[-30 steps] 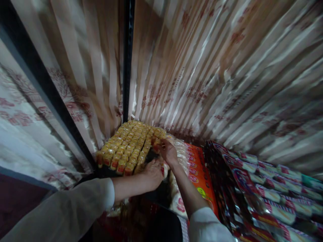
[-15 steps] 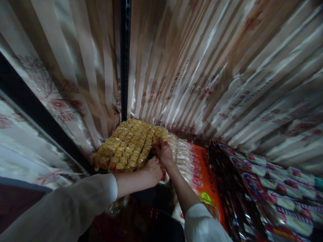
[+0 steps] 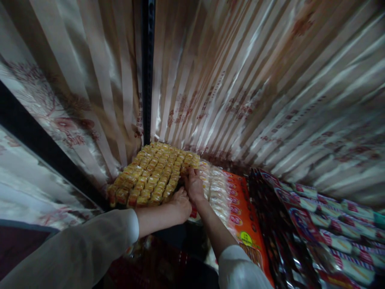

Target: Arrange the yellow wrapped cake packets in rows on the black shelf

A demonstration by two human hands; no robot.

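Note:
Rows of small yellow wrapped packets (image 3: 153,172) lie stacked in the corner, shiny with clear film. At their right front edge my left hand (image 3: 180,205) reaches in from the left, fingers curled and their tips partly hidden. Just above and to the right, my right hand (image 3: 194,185) bends its fingers down at the end of the packet rows. The two hands nearly touch. Whatever lies between the fingers is too dark and covered to make out. White wrapped packets (image 3: 218,190) stand in rows right beside my right hand.
An orange printed package (image 3: 245,224) lies right of the white packets. Beyond it are dark glossy packs (image 3: 272,224) and red-and-white packets (image 3: 337,228). Pleated printed sheeting (image 3: 204,92) hangs behind, with a black upright post (image 3: 148,72) and a slanted black bar (image 3: 45,140) at left.
My right hand has dropped slightly, and its fingers are bent further down. The left hand has shifted a little left. The view has tilted slightly; the packets look unchanged.

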